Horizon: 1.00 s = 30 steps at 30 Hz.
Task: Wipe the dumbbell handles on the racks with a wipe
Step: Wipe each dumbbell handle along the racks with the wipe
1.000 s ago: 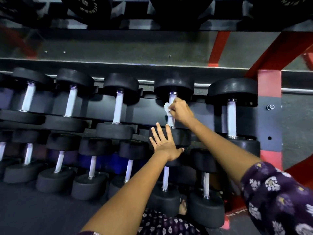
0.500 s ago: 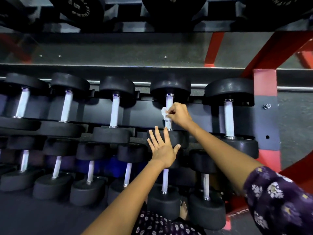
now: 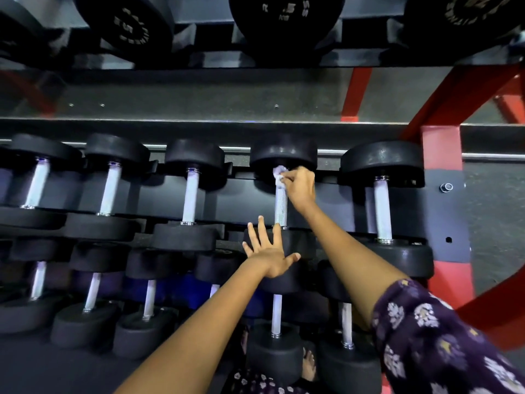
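Observation:
Black dumbbells with silver handles lie in rows on a dark rack [image 3: 235, 200]. My right hand [image 3: 299, 187] pinches a small white wipe [image 3: 279, 173] against the top of one silver handle [image 3: 281, 209], just under that dumbbell's far head. My left hand [image 3: 268, 251] lies flat with fingers spread on the near black head [image 3: 298, 245] of the same dumbbell. Other handles show to the left [image 3: 189, 197] and to the right [image 3: 383, 209].
A lower row of dumbbells [image 3: 275, 314] sits beneath my arms. Large black weight plates [image 3: 284, 21] hang on the shelf above. A red frame post [image 3: 439, 172] stands at the right end of the rack. My bare foot [image 3: 309, 365] shows on the floor below.
My right hand slid the wipe down the handle, then back up to its top end. My left hand stayed pressed on the near head.

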Tool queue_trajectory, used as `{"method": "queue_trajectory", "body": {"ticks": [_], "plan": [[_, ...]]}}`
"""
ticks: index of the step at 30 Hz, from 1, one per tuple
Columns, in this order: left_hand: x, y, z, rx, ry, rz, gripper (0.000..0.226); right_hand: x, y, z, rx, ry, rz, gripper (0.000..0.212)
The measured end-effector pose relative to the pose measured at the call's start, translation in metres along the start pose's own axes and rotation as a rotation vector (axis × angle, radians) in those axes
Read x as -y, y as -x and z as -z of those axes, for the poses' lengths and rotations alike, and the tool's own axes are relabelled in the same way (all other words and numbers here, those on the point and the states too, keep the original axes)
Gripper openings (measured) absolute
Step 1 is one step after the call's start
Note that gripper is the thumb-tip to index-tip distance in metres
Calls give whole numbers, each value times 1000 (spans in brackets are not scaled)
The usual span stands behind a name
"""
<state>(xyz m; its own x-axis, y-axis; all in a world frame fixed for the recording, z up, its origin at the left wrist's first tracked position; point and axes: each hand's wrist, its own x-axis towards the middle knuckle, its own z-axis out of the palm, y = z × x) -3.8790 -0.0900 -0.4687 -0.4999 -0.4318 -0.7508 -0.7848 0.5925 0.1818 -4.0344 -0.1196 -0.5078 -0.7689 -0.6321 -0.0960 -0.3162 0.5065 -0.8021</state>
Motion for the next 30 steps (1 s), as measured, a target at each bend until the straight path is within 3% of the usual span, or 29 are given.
{"method": "queue_trajectory", "body": {"ticks": [8,11,14,18,23,26,30], "plan": [[3,3,-3,-70,53,-46,95,0,4,-9,-223,-226,-197,25],[2,5,-4,-73,38,-36,95,3,4,-13,-227,-247,-272,27],[-1,4,-4,-68,-4,-26,94,-5,-2,-19,-179,-274,-274,37],[-3,2,-1,-36,-38,17,94,-9,-24,-22,-38,-534,-505,51],[-5,0,0,7,-61,28,94,-26,-24,-8,143,-862,-523,41],[-5,-1,2,16,-72,34,93,-25,-30,-12,279,-1082,-668,34],[-5,1,1,21,-85,46,90,-31,-31,0,439,-1080,-735,32]]}}
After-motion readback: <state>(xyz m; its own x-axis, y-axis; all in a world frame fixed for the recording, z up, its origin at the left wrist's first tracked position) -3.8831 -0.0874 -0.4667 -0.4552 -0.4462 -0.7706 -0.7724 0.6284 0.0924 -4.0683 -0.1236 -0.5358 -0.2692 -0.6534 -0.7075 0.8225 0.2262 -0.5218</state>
